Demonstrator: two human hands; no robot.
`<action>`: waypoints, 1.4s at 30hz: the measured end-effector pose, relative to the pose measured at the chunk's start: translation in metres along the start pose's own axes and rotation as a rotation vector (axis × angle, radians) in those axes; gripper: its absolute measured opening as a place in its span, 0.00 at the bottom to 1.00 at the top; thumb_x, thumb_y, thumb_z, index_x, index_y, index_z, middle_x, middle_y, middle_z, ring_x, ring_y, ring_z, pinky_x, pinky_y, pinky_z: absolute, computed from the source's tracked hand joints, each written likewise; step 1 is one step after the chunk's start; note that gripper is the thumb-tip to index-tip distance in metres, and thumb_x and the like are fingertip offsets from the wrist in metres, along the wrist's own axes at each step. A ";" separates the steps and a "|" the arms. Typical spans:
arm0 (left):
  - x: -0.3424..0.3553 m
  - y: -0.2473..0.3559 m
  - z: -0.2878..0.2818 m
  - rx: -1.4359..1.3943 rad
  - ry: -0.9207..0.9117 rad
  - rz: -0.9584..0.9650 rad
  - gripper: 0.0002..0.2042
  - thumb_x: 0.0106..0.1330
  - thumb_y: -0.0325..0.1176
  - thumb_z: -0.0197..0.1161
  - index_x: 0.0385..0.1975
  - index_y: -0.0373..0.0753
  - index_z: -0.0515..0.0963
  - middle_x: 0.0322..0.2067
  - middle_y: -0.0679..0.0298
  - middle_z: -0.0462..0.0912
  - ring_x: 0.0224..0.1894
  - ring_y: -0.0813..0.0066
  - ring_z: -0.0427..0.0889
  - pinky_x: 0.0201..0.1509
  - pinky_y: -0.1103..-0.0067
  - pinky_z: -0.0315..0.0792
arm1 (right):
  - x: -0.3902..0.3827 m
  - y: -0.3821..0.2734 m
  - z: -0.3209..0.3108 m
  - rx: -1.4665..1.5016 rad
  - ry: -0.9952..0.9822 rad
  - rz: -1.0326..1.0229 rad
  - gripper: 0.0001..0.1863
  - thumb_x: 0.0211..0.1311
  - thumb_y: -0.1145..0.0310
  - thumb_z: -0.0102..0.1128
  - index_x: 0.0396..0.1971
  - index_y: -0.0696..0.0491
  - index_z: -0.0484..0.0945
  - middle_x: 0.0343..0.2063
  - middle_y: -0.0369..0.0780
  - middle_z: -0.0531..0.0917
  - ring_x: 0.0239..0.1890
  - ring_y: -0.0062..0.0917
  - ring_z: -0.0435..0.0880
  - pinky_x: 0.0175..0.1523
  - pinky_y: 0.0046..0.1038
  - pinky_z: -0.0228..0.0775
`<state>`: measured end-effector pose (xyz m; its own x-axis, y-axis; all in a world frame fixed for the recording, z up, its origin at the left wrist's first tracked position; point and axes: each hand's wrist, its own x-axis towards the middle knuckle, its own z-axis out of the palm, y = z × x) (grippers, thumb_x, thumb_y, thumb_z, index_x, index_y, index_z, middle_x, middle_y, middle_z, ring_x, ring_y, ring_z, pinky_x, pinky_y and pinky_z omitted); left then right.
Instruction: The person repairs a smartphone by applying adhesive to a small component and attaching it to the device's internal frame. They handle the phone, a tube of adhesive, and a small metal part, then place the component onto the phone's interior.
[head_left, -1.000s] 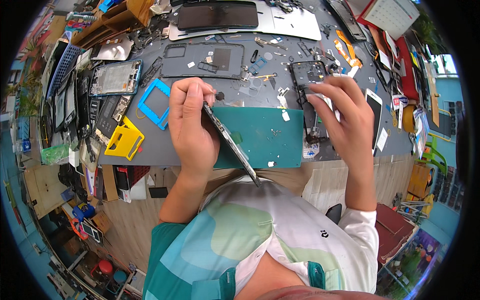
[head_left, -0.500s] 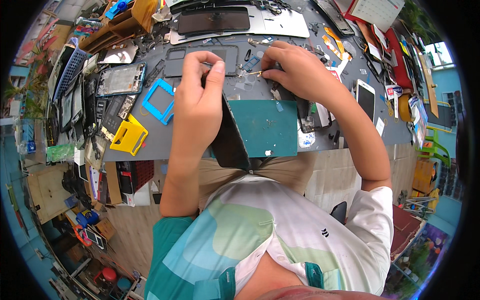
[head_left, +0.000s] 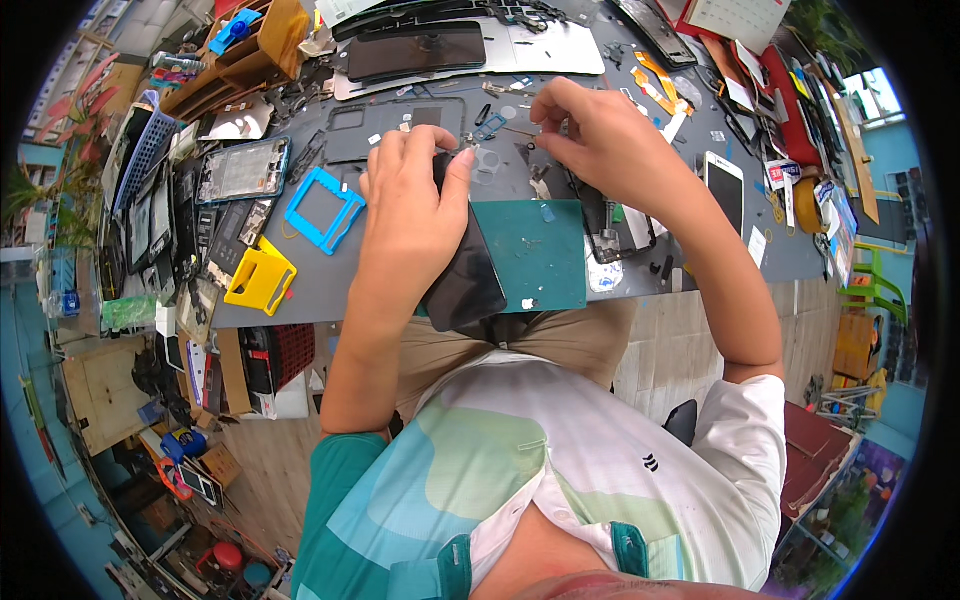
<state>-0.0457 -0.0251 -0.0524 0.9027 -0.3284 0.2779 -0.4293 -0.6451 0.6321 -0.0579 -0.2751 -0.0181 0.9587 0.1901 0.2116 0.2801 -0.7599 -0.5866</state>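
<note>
While my left hand grips a black smartphone by its far end, its body slanting over the left side of the green mat, my right hand hangs beyond the mat's far edge, thumb and fingers bent close; I can't tell whether they pinch anything. Just right of the mat lies an opened phone chassis; farther right, a white smartphone.

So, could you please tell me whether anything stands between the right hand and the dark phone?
Nothing visible blocks the right hand from the lower part of the dark phone; the left hand covers some of its upper part. The green mat lies flat.
</note>
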 end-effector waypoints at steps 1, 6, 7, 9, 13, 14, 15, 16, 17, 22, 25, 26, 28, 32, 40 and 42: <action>0.000 0.000 0.000 -0.013 -0.011 -0.013 0.14 0.79 0.41 0.67 0.52 0.37 0.82 0.48 0.53 0.81 0.57 0.51 0.78 0.64 0.59 0.68 | -0.005 -0.002 -0.005 0.021 0.006 0.010 0.07 0.69 0.72 0.72 0.44 0.56 0.86 0.35 0.43 0.91 0.34 0.34 0.87 0.42 0.35 0.78; 0.000 0.002 0.002 0.095 0.063 0.053 0.13 0.79 0.41 0.69 0.52 0.39 0.84 0.48 0.55 0.82 0.55 0.55 0.80 0.64 0.62 0.69 | -0.031 -0.013 -0.031 0.138 0.013 0.053 0.09 0.69 0.70 0.74 0.46 0.53 0.92 0.36 0.39 0.93 0.32 0.25 0.86 0.40 0.29 0.79; 0.000 0.003 0.002 0.107 0.074 0.071 0.13 0.78 0.41 0.69 0.51 0.39 0.84 0.48 0.55 0.82 0.56 0.55 0.80 0.65 0.62 0.69 | -0.037 -0.015 -0.034 0.188 -0.002 0.110 0.09 0.69 0.70 0.74 0.46 0.53 0.92 0.35 0.38 0.93 0.31 0.23 0.85 0.40 0.28 0.78; 0.001 0.007 -0.001 0.121 0.121 0.133 0.11 0.77 0.39 0.70 0.50 0.39 0.85 0.49 0.56 0.83 0.57 0.55 0.80 0.66 0.62 0.69 | -0.050 -0.018 -0.039 0.294 -0.024 0.214 0.09 0.68 0.70 0.75 0.46 0.53 0.93 0.35 0.36 0.92 0.31 0.19 0.84 0.39 0.25 0.76; -0.010 0.032 -0.008 -0.060 0.145 0.299 0.05 0.75 0.28 0.70 0.46 0.36 0.87 0.48 0.57 0.85 0.53 0.59 0.84 0.61 0.68 0.75 | -0.070 -0.023 -0.030 0.401 -0.020 0.070 0.09 0.68 0.73 0.70 0.45 0.56 0.92 0.37 0.40 0.92 0.34 0.26 0.87 0.41 0.30 0.79; -0.016 0.041 -0.010 -0.178 0.034 0.265 0.05 0.75 0.27 0.69 0.46 0.35 0.86 0.45 0.59 0.85 0.49 0.65 0.83 0.57 0.72 0.75 | -0.078 -0.024 -0.031 0.439 -0.020 0.025 0.09 0.67 0.73 0.69 0.44 0.57 0.91 0.37 0.42 0.91 0.35 0.29 0.88 0.42 0.32 0.80; -0.024 0.050 -0.013 -0.287 -0.084 0.220 0.05 0.76 0.25 0.68 0.46 0.33 0.86 0.43 0.61 0.84 0.46 0.71 0.82 0.53 0.76 0.75 | -0.085 -0.026 -0.031 0.470 -0.040 0.032 0.09 0.66 0.73 0.68 0.43 0.58 0.90 0.37 0.45 0.91 0.36 0.32 0.89 0.43 0.34 0.81; -0.031 0.059 -0.014 -0.317 -0.166 0.192 0.04 0.76 0.25 0.68 0.45 0.32 0.85 0.40 0.63 0.83 0.44 0.74 0.80 0.50 0.78 0.73 | -0.090 -0.028 -0.030 0.483 -0.046 0.033 0.10 0.64 0.73 0.68 0.42 0.59 0.90 0.36 0.46 0.90 0.35 0.34 0.89 0.43 0.35 0.81; -0.037 0.066 -0.016 -0.327 -0.245 0.152 0.04 0.76 0.24 0.68 0.45 0.31 0.85 0.38 0.65 0.82 0.41 0.78 0.78 0.47 0.81 0.71 | -0.094 -0.030 -0.029 0.470 -0.016 -0.010 0.09 0.64 0.72 0.68 0.41 0.59 0.89 0.36 0.46 0.91 0.34 0.36 0.89 0.42 0.36 0.81; -0.061 0.083 -0.009 -0.595 -0.347 -0.072 0.03 0.76 0.22 0.69 0.43 0.29 0.85 0.32 0.68 0.83 0.32 0.85 0.73 0.37 0.83 0.67 | -0.114 -0.035 -0.028 0.567 0.063 -0.046 0.06 0.69 0.73 0.70 0.43 0.56 0.86 0.33 0.39 0.86 0.29 0.23 0.84 0.34 0.28 0.76; -0.074 0.085 -0.008 -0.762 -0.401 -0.283 0.05 0.79 0.23 0.67 0.46 0.28 0.84 0.34 0.68 0.84 0.34 0.86 0.77 0.37 0.86 0.67 | -0.126 -0.035 -0.027 0.617 0.058 -0.027 0.09 0.64 0.71 0.73 0.41 0.57 0.86 0.36 0.43 0.91 0.34 0.38 0.89 0.41 0.38 0.81; -0.076 0.085 -0.004 -0.768 -0.402 -0.253 0.07 0.82 0.27 0.65 0.51 0.30 0.83 0.31 0.66 0.85 0.27 0.88 0.72 0.31 0.87 0.60 | -0.127 -0.034 -0.026 0.600 0.088 -0.060 0.09 0.64 0.71 0.73 0.41 0.57 0.85 0.36 0.43 0.91 0.32 0.37 0.89 0.39 0.37 0.80; -0.082 0.087 -0.001 -0.814 -0.405 -0.293 0.07 0.82 0.28 0.65 0.50 0.30 0.83 0.31 0.65 0.84 0.26 0.88 0.72 0.30 0.87 0.60 | -0.134 -0.034 -0.028 0.614 0.060 -0.021 0.09 0.65 0.70 0.74 0.41 0.56 0.85 0.35 0.42 0.90 0.32 0.36 0.89 0.38 0.36 0.80; -0.093 0.093 0.007 -0.868 -0.409 -0.308 0.06 0.82 0.28 0.65 0.48 0.30 0.83 0.29 0.64 0.84 0.25 0.87 0.72 0.29 0.86 0.60 | -0.152 -0.030 -0.035 0.643 -0.005 0.064 0.09 0.68 0.68 0.74 0.41 0.55 0.85 0.36 0.41 0.88 0.31 0.35 0.88 0.37 0.35 0.80; -0.109 0.096 0.022 -0.964 -0.524 -0.296 0.05 0.79 0.20 0.65 0.47 0.25 0.85 0.32 0.63 0.88 0.31 0.83 0.82 0.36 0.84 0.73 | -0.214 0.010 -0.073 0.311 0.307 0.146 0.06 0.71 0.70 0.73 0.43 0.54 0.90 0.38 0.38 0.90 0.36 0.27 0.89 0.39 0.31 0.79; -0.113 0.095 0.027 -0.987 -0.530 -0.296 0.05 0.79 0.20 0.65 0.47 0.25 0.85 0.32 0.64 0.88 0.31 0.83 0.83 0.36 0.84 0.74 | -0.230 0.038 -0.090 0.123 0.471 0.369 0.07 0.71 0.70 0.73 0.43 0.55 0.91 0.40 0.38 0.91 0.36 0.25 0.87 0.39 0.30 0.78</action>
<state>-0.1891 -0.0685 -0.0434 0.7392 -0.6529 -0.1652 0.2158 -0.0028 0.9764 -0.2724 -0.4042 -0.0186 0.8765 -0.3887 0.2841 -0.0354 -0.6405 -0.7672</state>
